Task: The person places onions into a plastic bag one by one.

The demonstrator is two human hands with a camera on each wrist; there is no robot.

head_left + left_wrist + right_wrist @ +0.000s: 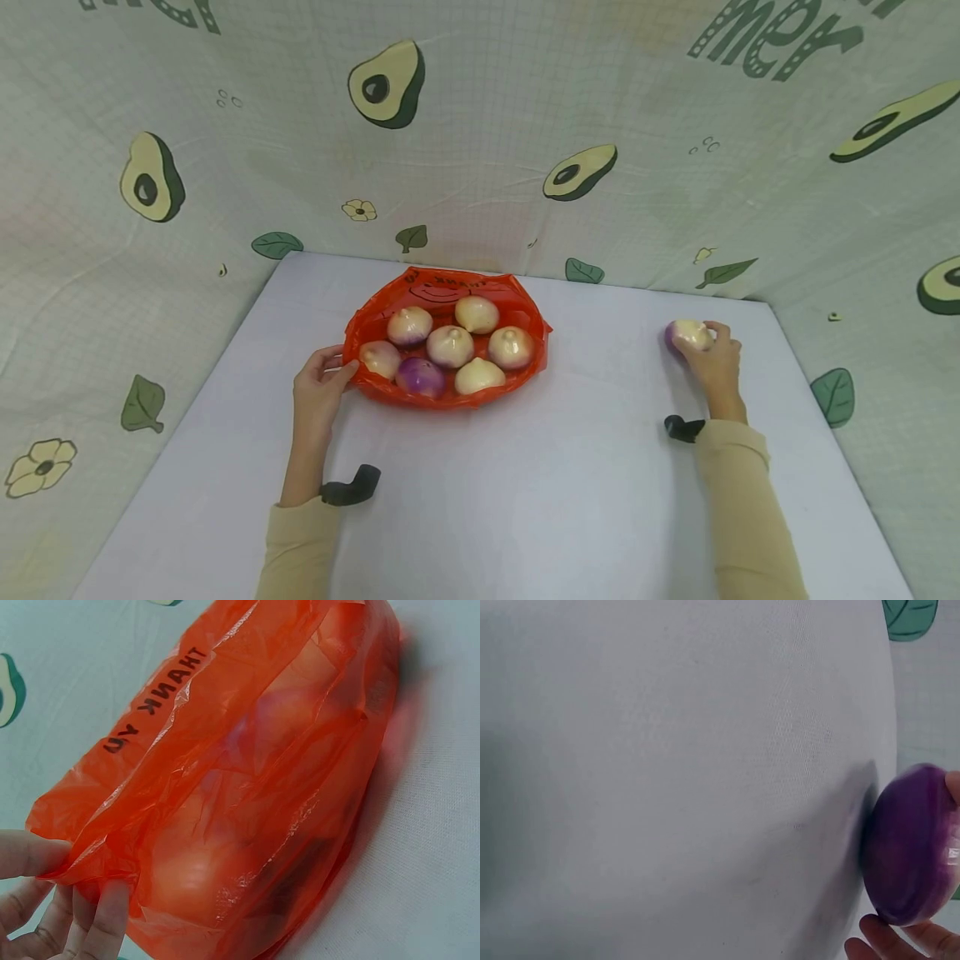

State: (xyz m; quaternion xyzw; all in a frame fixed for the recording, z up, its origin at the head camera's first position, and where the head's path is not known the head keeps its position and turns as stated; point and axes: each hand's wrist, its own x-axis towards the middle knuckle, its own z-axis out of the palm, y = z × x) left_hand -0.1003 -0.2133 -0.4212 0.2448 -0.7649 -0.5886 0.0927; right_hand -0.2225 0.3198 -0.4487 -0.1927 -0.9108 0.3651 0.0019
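My left hand (pixel 321 387) pinches the left rim of a red plastic bag (pixel 442 402), thumb on one side and fingers on the other. The bag's mouth gapes upward. Inside lie several glossy purple-and-white turnips (pixel 450 347), most with pale pointed ends up; one purple turnip (pixel 421 377) shows at the front. Black lettering and a smile are drawn on the bag's far inner side. Well to the right, my right hand (pixel 712 358) grips another turnip (pixel 693 335) at the table's far right; its purple side (pixel 907 847) is close to the white surface.
A white-covered table (pixel 555 500) lies beneath everything. Behind and beside it hangs a pale cloth (pixel 480 100) printed with avocados and leaves. Dark wrist cameras stick out from the left wrist (pixel 351 486) and the right wrist (pixel 683 429).
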